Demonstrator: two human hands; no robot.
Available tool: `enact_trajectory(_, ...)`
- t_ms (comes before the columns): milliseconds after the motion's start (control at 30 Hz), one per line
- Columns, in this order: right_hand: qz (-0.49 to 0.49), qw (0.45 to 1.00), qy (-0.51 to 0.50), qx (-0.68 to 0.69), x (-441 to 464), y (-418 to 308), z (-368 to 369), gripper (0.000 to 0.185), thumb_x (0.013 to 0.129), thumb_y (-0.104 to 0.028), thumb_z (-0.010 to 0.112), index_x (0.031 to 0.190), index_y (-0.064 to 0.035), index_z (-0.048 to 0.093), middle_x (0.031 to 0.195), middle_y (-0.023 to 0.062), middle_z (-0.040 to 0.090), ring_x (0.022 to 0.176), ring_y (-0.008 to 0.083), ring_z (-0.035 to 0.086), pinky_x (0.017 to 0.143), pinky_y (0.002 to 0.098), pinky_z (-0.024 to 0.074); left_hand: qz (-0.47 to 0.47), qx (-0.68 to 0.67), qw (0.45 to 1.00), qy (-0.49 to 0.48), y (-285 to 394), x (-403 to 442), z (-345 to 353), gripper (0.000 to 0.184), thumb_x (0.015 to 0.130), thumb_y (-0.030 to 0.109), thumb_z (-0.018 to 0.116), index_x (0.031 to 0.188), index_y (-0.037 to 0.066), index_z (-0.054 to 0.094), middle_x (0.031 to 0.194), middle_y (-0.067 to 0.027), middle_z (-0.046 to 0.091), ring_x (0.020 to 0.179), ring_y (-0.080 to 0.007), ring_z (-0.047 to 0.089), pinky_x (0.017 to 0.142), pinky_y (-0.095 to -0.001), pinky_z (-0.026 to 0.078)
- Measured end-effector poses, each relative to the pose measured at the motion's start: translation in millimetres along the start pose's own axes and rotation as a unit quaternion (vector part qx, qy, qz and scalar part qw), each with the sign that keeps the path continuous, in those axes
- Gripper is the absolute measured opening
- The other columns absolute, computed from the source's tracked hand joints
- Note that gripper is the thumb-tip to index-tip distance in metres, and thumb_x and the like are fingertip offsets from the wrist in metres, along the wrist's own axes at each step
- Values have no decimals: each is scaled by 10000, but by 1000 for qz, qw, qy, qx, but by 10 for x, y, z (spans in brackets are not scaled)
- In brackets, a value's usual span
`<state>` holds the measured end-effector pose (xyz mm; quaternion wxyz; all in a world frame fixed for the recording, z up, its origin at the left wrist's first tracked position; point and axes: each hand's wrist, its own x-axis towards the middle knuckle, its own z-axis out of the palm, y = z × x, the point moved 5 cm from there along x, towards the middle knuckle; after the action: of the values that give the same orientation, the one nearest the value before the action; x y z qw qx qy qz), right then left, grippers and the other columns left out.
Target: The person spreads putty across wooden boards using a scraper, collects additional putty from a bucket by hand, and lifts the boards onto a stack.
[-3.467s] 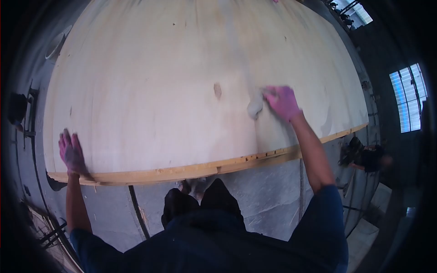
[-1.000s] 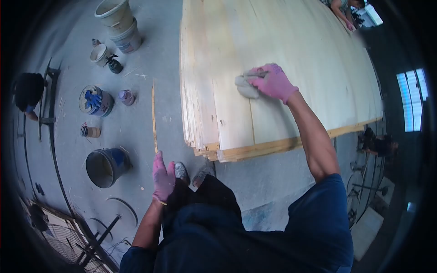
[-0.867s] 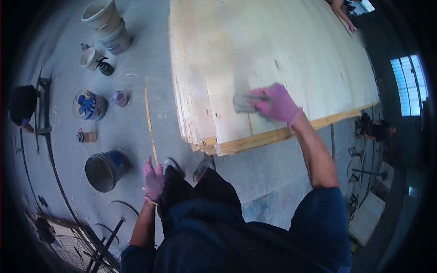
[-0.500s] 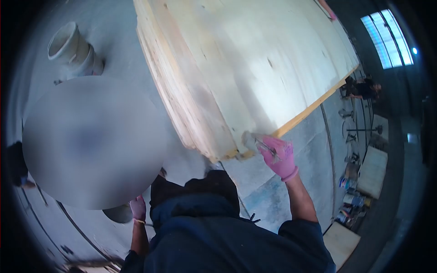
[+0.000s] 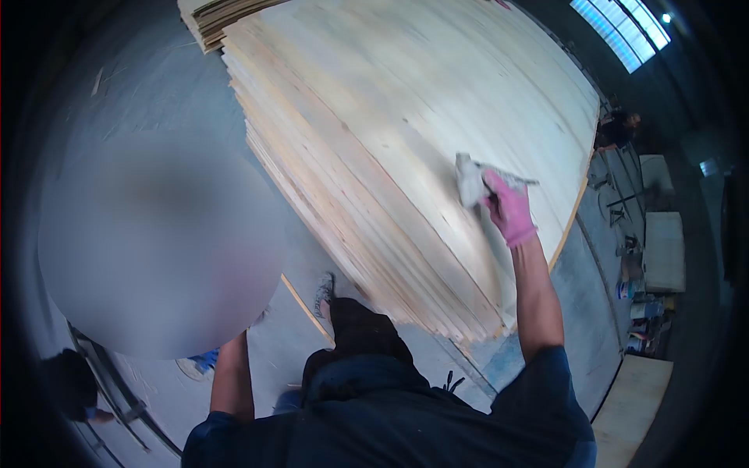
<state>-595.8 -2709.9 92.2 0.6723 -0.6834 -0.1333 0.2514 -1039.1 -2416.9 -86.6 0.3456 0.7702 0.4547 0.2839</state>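
Note:
My right hand point(image 5: 509, 204), in a pink glove, is closed round a tool with a pale grey lump of paste or cloth point(image 5: 470, 179) at its left end. It is over the right part of a large stack of pale wooden sheets point(image 5: 437, 101), whose uneven layered edges face the lower left. A round blurred patch covers my left hand; only the forearm shows below it, left of my body, so what that hand holds is hidden.
More thin sheets point(image 5: 226, 17) lie at the stack's far left corner. A wood strip point(image 5: 307, 310) is on the floor by my shoe point(image 5: 324, 293). Other people are at the lower left point(image 5: 70, 386) and far right point(image 5: 620, 129). Pale boards point(image 5: 663, 251) and containers point(image 5: 644, 312) stand at the right.
The view has turned and moved along the stack, showing more of its layered side. My right hand, still holding the tool, has moved from the near edge to farther over the top sheet.

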Motion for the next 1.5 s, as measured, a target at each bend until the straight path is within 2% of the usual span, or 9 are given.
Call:
enact_trajectory(200, 79, 947, 87, 299, 1788, 568, 762, 237, 924, -194, 683, 1056, 0, 717, 912, 58, 721, 715, 152, 674, 610, 287, 553, -116, -18, 993, -29, -755, 631, -217, 497, 1009, 152, 525, 1418, -105, 408, 1422, -292, 489, 1353, -363, 466, 1125, -392, 355)
enact_trajectory(300, -36, 962, 48, -266, 2203, 193, 641, 240, 900, -219, 694, 972, 6, 736, 859, 67, 721, 701, 165, 668, 621, 300, 545, -200, 8, 979, -44, -1272, 548, -511, 491, 1027, 171, 498, 1421, -105, 399, 1421, -285, 492, 1343, -353, 474, 1120, -383, 357)
enact_trajectory(600, -4, 806, 49, -589, 1389, -67, 1674, 280, 847, -286, 696, 965, -44, 771, 924, 180, 735, 806, 292, 725, 720, 349, 568, -247, -15, 949, -195, -2906, 1952, -740, 446, 1046, 263, 484, 1365, -49, 479, 1284, -194, 585, 1159, -282, 559, 1011, -364, 417)
enact_trajectory(800, 87, 974, 132, -161, 803, 567, 2809, 155, 866, -61, 679, 1006, -65, 746, 878, 89, 744, 777, 203, 716, 660, 314, 569, -147, -33, 971, -184, -3401, 4577, -524, 483, 1065, 316, 447, 1350, -71, 498, 1290, -226, 593, 1189, -276, 560, 1019, -371, 419)
enact_trajectory(900, -278, 780, 48, -558, 879, 497, 3870, 94, 853, -23, 672, 946, -32, 666, 946, 74, 718, 833, 151, 698, 651, 290, 552, -35, -45, 981, -187, -2388, 6123, -335, 488, 1065, 301, 443, 1339, -100, 492, 1325, -242, 577, 1222, -299, 556, 1041, -370, 410)
enact_trajectory(967, 63, 952, 177, -243, 1085, 961, 4277, 108, 812, 16, 640, 889, -53, 608, 893, 96, 664, 817, 242, 675, 671, 335, 538, 36, -63, 980, -186, -1949, 7093, -158, 483, 1061, 284, 448, 1335, -112, 489, 1331, -246, 574, 1232, -314, 554, 1052, -368, 407)
enact_trajectory(1200, -142, 980, 8, -140, 3187, 935, 5967, 198, 885, -45, 520, 1075, -28, 574, 943, 99, 599, 856, 267, 622, 755, 352, 521, 140, 70, 971, -179, -2175, 8574, -259, 411, 1011, 185, 514, 1314, -94, 517, 1309, -274, 578, 1232, -359, 561, 1068, -386, 417)
enact_trajectory(1300, 135, 897, -85, 411, 4292, 684, 7039, 427, 968, -314, 572, 1319, -76, 524, 1153, 48, 616, 1029, 212, 624, 887, 377, 526, -2, 59, 992, -110, -2831, 8345, -910, 443, 967, 204, 592, 1296, -86, 536, 1261, -276, 610, 1205, -379, 588, 1026, -404, 455)
enact_trajectory(1500, 130, 889, -252, 360, 6046, -517, 9343, 383, 951, -279, 617, 1272, -82, 544, 1107, 61, 629, 965, 214, 641, 829, 370, 544, -395, -93, 912, 69, -4532, 8113, -2096, 218, 922, 183, 634, 971, -22, 689, 697, -62, 664, 544, -117, 558, 497, -285, 448)
